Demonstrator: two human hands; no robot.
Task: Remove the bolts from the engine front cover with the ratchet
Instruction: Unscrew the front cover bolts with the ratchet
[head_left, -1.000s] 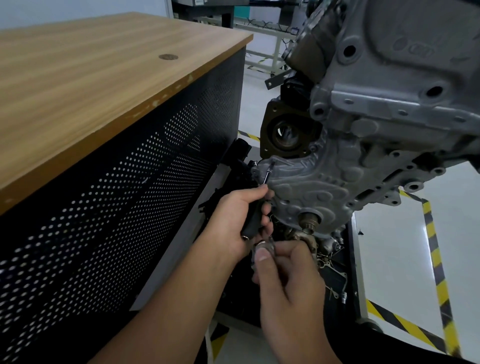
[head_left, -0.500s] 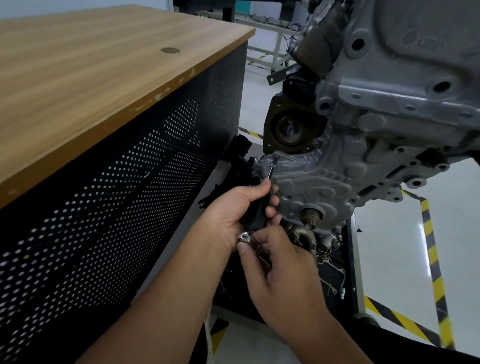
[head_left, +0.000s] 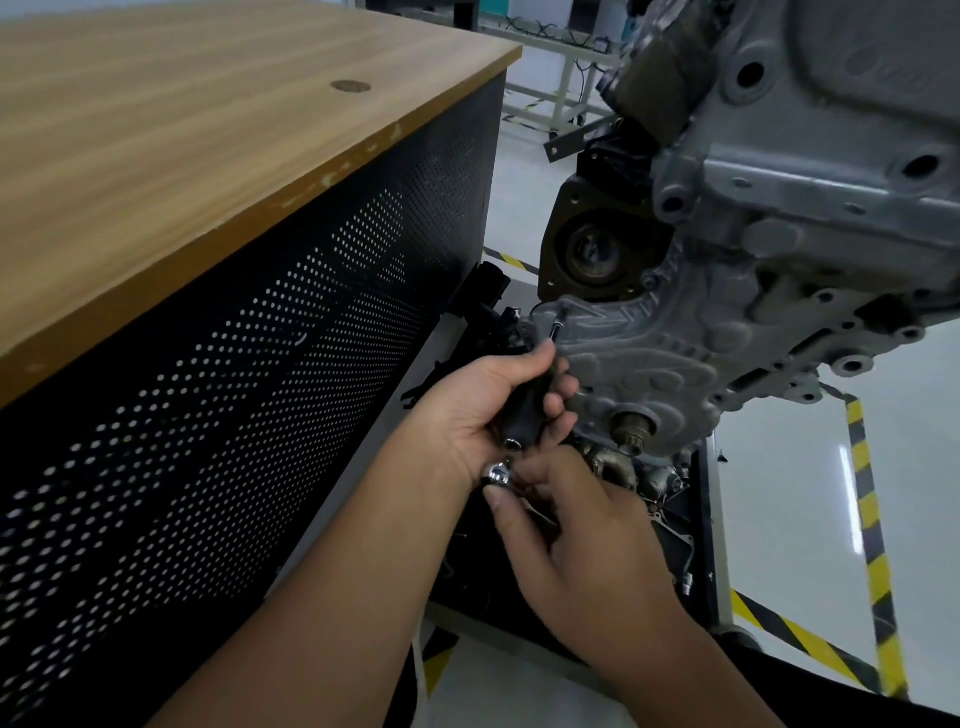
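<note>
Engine (head_left: 810, 270) on a black stand (head_left: 709, 545) over glossy floor (head_left: 779, 519)

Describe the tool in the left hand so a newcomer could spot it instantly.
Start at the grey engine front cover; at its lower left edge the left hand grips a black-handled driver. Its thin steel shaft alone reaches up to the cover.

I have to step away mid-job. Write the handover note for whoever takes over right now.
Left hand: grips the black driver handle, its thin shaft seated on a bolt at the front cover's upper-left corner.
Right hand: pinches the chrome ratchet head just below the handle's butt end; not visibly coupled yet.
Front cover: on the engine, that bolt in place.
Left: couple the ratchet, back that bolt out, then the others.
</note>
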